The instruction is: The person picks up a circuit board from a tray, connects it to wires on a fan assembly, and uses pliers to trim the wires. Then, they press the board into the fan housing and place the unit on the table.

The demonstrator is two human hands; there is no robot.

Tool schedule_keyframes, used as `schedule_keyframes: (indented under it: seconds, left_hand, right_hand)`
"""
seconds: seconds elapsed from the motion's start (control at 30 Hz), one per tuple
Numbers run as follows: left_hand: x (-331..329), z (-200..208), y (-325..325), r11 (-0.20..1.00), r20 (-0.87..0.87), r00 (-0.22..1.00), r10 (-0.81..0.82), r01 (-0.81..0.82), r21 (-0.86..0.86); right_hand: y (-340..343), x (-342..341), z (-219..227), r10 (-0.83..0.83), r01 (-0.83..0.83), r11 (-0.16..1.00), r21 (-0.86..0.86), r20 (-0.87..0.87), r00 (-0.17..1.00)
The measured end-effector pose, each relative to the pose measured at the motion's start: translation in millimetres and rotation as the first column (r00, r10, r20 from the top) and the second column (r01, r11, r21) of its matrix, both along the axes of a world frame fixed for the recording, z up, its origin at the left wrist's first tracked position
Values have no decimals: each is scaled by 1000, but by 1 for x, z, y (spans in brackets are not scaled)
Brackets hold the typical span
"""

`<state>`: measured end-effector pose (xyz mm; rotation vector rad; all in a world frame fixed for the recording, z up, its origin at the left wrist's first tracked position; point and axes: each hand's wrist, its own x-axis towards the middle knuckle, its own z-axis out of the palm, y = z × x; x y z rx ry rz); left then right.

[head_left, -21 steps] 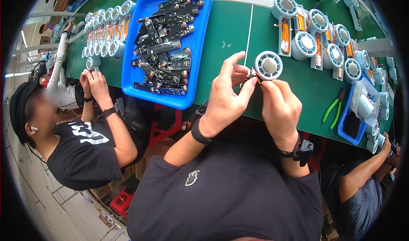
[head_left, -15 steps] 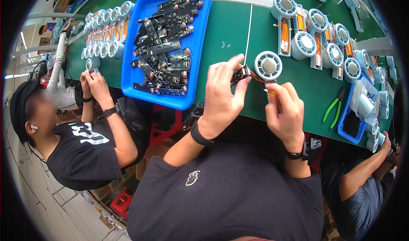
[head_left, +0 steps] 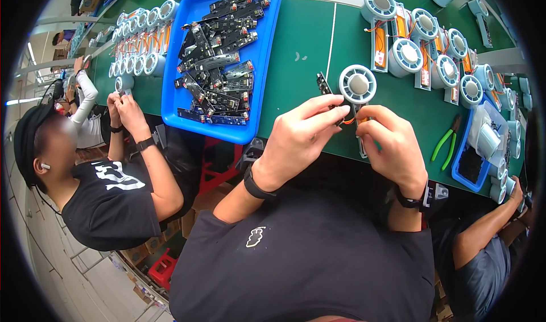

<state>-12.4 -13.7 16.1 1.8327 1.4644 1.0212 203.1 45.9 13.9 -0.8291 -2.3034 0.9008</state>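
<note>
A black circuit board (head_left: 323,83) is pinched in the fingers of my left hand (head_left: 298,137), its far end sticking up past the fingertips. Just beyond both hands lies a pale-blue handheld fan (head_left: 358,85) with a round, slotted head. Its open handle (head_left: 362,148) points toward me, partly covered by my right hand (head_left: 395,143). Thin red and orange wires (head_left: 349,120) run between my two hands. The fingertips of my right hand are closed at these wires, beside the handle; any small connector there is hidden.
A blue tray (head_left: 265,66) piled with black circuit boards stands at left. Rows of fans with orange batteries (head_left: 380,46) lie at right, near green-handled pliers (head_left: 443,147) and a small blue bin (head_left: 471,171). A co-worker (head_left: 108,185) sits at left; another person's arm (head_left: 483,231) is at right.
My left hand has come down and nearer the fan handle, turning the board so it points up and away. My right hand has shifted slightly right and closed in at the wires.
</note>
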Motion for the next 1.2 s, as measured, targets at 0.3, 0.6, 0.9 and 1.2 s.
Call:
schedule_keyframes:
  seconds: [0.3,0.6,0.9,1.2]
  left_hand:
    - [2,-12,2,997,237,971,-34,51,-65]
    - [9,-26,12,1000,333,943,2,6,-22]
    - [9,-27,16,1000,340,940,-2,7,-14]
    - [8,-32,18,1000,360,932,-28,24,18]
  right_hand:
    - [3,-5,-20,-82,20,978,-210,-293,953]
    - [9,-8,-12,-130,90,977,-194,-202,971]
    - [17,-4,-15,-151,88,962,-258,-235,960]
    - [18,-9,-23,-85,78,996,-41,-221,972]
